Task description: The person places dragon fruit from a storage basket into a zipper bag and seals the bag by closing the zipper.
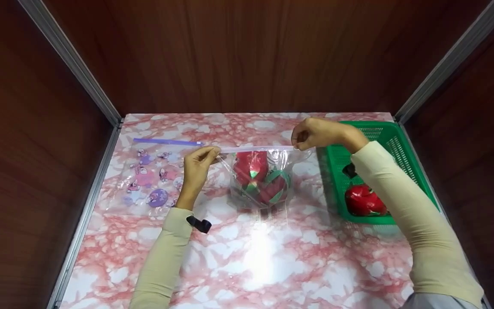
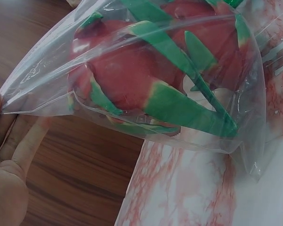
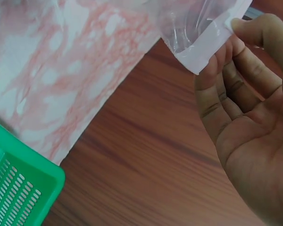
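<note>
A clear zip bag (image 1: pixel 260 149) with a pale pink top strip is held up by its two upper corners over the marbled table. Inside sit two red dragon fruits (image 1: pixel 251 169) with green-tipped scales, seen close up in the left wrist view as red fruits (image 2: pixel 127 66). My left hand (image 1: pixel 200 169) pinches the bag's left corner between thumb and fingers. At the other end, my right hand (image 1: pixel 315 132) pinches the pink strip near the right corner; in the right wrist view the thumb of this hand (image 3: pixel 254 108) presses the strip against the curled fingers.
A second clear bag (image 1: pixel 167 142) with a purple zip strip and printed cartoon figures lies flat on the left. The green basket (image 1: pixel 341 217) on the right holds a shiny red item (image 1: pixel 362 201), partly covered by my right sleeve. Wooden panels (image 1: pixel 247 56) enclose the table (image 1: pixel 212 266).
</note>
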